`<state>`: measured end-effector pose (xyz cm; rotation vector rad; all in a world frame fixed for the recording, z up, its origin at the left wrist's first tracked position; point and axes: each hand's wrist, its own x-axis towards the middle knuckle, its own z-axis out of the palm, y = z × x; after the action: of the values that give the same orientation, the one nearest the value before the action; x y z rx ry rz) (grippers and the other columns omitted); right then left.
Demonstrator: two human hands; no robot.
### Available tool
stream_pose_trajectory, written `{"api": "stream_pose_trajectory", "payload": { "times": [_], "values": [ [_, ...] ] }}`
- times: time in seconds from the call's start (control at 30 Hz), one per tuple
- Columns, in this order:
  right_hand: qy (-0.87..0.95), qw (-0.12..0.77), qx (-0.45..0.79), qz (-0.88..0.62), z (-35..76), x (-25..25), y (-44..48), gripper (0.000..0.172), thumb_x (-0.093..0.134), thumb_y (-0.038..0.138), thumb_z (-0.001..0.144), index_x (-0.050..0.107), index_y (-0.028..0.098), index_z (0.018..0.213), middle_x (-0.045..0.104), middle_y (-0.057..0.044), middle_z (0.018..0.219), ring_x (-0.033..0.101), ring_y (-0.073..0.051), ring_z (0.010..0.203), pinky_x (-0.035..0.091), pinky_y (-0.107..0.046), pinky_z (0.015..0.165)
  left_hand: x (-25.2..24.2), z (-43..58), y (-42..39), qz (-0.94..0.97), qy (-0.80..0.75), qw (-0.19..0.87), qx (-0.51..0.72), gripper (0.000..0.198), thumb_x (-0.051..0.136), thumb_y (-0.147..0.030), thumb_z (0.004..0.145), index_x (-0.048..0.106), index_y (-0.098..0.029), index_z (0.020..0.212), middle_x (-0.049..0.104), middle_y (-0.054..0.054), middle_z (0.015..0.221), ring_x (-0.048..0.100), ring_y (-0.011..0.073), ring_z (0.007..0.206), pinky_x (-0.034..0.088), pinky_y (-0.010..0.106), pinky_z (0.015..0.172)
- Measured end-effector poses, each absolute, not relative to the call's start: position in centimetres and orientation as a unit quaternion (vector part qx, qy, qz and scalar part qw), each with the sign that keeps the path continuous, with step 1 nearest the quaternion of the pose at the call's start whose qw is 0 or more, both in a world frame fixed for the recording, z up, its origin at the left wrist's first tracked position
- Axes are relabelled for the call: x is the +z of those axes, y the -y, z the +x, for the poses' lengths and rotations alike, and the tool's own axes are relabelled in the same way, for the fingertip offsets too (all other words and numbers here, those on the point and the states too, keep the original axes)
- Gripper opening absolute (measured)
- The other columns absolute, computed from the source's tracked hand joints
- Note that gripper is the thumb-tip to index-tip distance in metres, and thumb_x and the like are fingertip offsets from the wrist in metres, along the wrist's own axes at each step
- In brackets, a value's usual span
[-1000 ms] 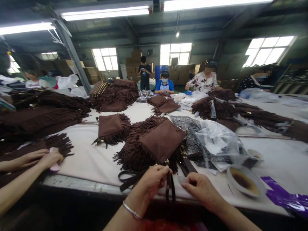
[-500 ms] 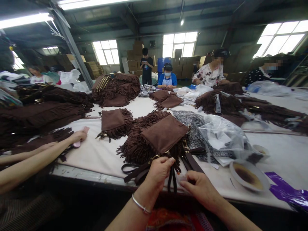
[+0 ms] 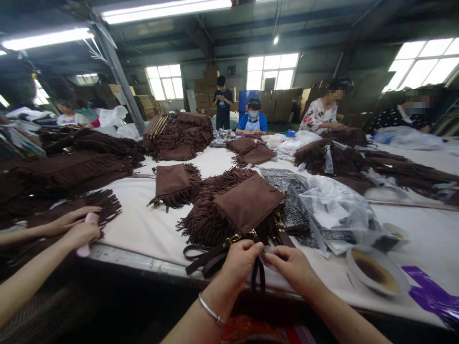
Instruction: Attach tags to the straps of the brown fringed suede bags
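A brown suede pouch (image 3: 251, 201) lies on a heap of dark brown fringe (image 3: 210, 205) at the table's front. My left hand (image 3: 239, 265) is closed in a pinch at its near corner, beside the metal clasp. Thin dark leather strips (image 3: 258, 279) hang down from under these fingers. Close beside it, my right hand (image 3: 292, 267) pinches a small translucent piece of plastic (image 3: 264, 256); the two hands' fingertips almost meet. Dark leather straps (image 3: 204, 260) with gold clasps lie around the hands.
Right of the heap are grey woven fabric (image 3: 287, 191), a clear plastic bag (image 3: 337, 205), a bowl of brown stuff (image 3: 378, 270) and purple plastic (image 3: 430, 291). A smaller fringed pouch (image 3: 172, 181) lies left. A co-worker's hand (image 3: 84, 234) at far left holds a pink tool.
My right hand has moved up and left, bringing the plastic piece to my left fingertips. The co-worker's hand with the pink tool has drawn back left. The view has shifted slightly.
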<state>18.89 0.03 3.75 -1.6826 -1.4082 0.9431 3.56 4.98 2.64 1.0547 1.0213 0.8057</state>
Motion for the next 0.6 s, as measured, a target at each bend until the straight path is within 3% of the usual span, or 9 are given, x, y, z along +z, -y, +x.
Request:
{"api": "stream_pose_trajectory", "payload": {
  "times": [0.13, 0.2, 0.3, 0.4, 0.6],
  "values": [
    [0.542, 0.385, 0.378, -0.645, 18.7, 3.9, -2.0, 0.038, 0.06, 0.051, 0.076, 0.073, 0.017, 0.067, 0.071, -0.003, 0.066, 0.062, -0.021, 0.068, 0.044, -0.028, 0.064, 2.7, 3.0, -4.5, 0.415, -0.444, 0.711, 0.354, 0.048, 0.065, -0.058, 0.076, 0.068, -0.016, 0.1, 0.068, 0.006, 0.089, 0.061, 0.0176, 0.08, 0.042, 0.028, 0.07],
    [0.534, 0.395, 0.382, -0.643, 18.6, 3.8, -2.7, 0.04, 0.061, 0.052, 0.076, 0.075, 0.015, 0.072, 0.073, -0.005, 0.07, 0.063, -0.022, 0.07, 0.045, -0.029, 0.064, 2.6, 2.8, -4.2, 0.396, -0.44, 0.729, 0.344, 0.052, 0.066, -0.058, 0.075, 0.068, -0.016, 0.105, 0.07, 0.01, 0.096, 0.064, 0.0212, 0.089, 0.043, 0.03, 0.075],
    [0.518, 0.416, 0.406, -0.628, 18.3, 3.6, -3.1, 0.041, 0.061, 0.052, 0.078, 0.076, 0.014, 0.078, 0.074, -0.006, 0.075, 0.063, -0.023, 0.072, 0.046, -0.029, 0.066, 2.0, 2.8, -3.8, 0.392, -0.455, 0.717, 0.354, 0.051, 0.074, -0.053, 0.068, 0.07, -0.014, 0.1, 0.071, 0.011, 0.096, 0.064, 0.0229, 0.093, 0.042, 0.028, 0.072],
    [0.509, 0.436, 0.424, -0.609, 18.0, 3.4, -2.9, 0.041, 0.063, 0.053, 0.079, 0.074, 0.014, 0.076, 0.072, -0.005, 0.072, 0.062, -0.021, 0.069, 0.045, -0.028, 0.065, 1.2, 3.0, -3.7, 0.398, -0.462, 0.694, 0.383, 0.046, 0.078, -0.051, 0.065, 0.071, -0.012, 0.089, 0.07, 0.009, 0.085, 0.063, 0.0196, 0.078, 0.041, 0.026, 0.064],
    [0.486, 0.459, 0.467, -0.579, 17.9, 4.1, -2.6, 0.05, 0.061, 0.062, 0.078, 0.073, 0.014, 0.086, 0.072, -0.006, 0.077, 0.062, -0.02, 0.07, 0.047, -0.028, 0.065, 2.1, 3.5, -3.9, 0.467, -0.492, 0.586, 0.443, 0.029, 0.069, -0.043, 0.075, 0.067, -0.014, 0.073, 0.067, 0.005, 0.065, 0.059, 0.0172, 0.06, 0.043, 0.027, 0.06]
  ]
}}
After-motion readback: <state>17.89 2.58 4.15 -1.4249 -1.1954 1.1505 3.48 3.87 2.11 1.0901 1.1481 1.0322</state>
